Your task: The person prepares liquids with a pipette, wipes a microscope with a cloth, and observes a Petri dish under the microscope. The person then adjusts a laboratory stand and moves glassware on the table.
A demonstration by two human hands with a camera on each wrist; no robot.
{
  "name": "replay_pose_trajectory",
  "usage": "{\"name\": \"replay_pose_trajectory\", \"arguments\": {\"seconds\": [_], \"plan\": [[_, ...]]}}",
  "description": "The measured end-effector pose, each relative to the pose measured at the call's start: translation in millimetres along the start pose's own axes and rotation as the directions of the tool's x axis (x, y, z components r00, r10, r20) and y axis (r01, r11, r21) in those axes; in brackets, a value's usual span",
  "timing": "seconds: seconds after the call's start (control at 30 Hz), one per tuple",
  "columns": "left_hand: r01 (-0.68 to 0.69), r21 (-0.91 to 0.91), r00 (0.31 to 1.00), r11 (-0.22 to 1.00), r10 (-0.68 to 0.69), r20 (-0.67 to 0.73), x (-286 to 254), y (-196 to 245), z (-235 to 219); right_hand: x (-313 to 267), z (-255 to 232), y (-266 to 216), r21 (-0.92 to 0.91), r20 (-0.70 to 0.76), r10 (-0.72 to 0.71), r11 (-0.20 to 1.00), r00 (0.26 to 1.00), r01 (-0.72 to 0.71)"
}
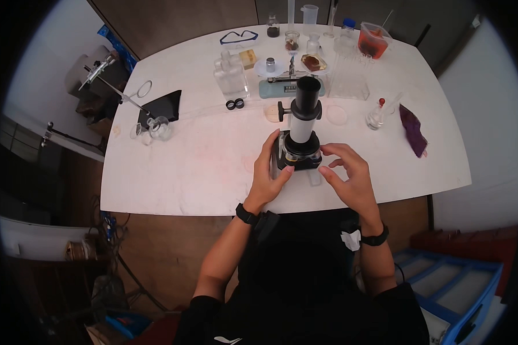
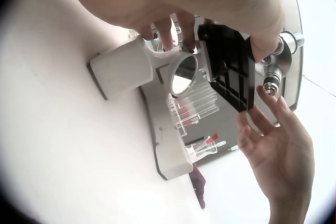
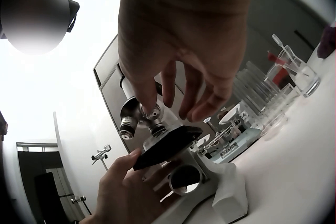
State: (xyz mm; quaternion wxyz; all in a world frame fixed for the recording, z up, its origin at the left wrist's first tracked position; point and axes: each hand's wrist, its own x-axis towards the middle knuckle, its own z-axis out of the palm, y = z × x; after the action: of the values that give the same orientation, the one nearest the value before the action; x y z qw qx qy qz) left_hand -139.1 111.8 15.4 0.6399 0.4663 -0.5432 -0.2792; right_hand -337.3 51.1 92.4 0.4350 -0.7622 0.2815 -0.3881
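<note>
A microscope with a black eyepiece tube and a white barrel stands upright near the table's front edge. My left hand holds the side of its black stage, thumb at the front corner and fingers reaching beneath. On the other side, my right hand is at the nosepiece, with thumb and forefinger apart. In the right wrist view its fingertips come right beside the metal objectives. Below the stage sits the round mirror, above the pale base.
Behind the microscope stand a balance, a test tube rack and a large clear bottle. To the right are a small flask and a purple cloth. Glassware and a ring stand occupy the left.
</note>
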Motion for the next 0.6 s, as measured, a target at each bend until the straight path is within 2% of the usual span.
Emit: {"name": "replay_pose_trajectory", "arguments": {"seconds": [0.23,0.33,0.4,0.57,0.6], "plan": [[0.028,0.059,0.999,0.998,-0.029,0.014,2,4,-4,8,-2,6,0.055,-0.003,0.042,0.998,0.999,-0.042],[0.081,0.036,0.996,0.996,-0.083,0.041,2,5,-9,14,0,9,0.075,0.037,0.027,0.997,0.999,-0.03],[0.133,0.072,0.981,0.988,-0.142,0.134,3,5,-15,16,2,12,0.111,0.07,0.017,0.994,0.997,-0.025],[0.129,0.068,0.983,0.989,-0.137,0.119,13,8,-28,25,-3,11,0.11,0.135,0.031,0.993,0.99,-0.046],[0.16,0.031,0.974,0.987,-0.163,0.161,17,8,-35,28,-5,10,0.098,0.166,0.035,0.994,0.985,-0.052]]}}
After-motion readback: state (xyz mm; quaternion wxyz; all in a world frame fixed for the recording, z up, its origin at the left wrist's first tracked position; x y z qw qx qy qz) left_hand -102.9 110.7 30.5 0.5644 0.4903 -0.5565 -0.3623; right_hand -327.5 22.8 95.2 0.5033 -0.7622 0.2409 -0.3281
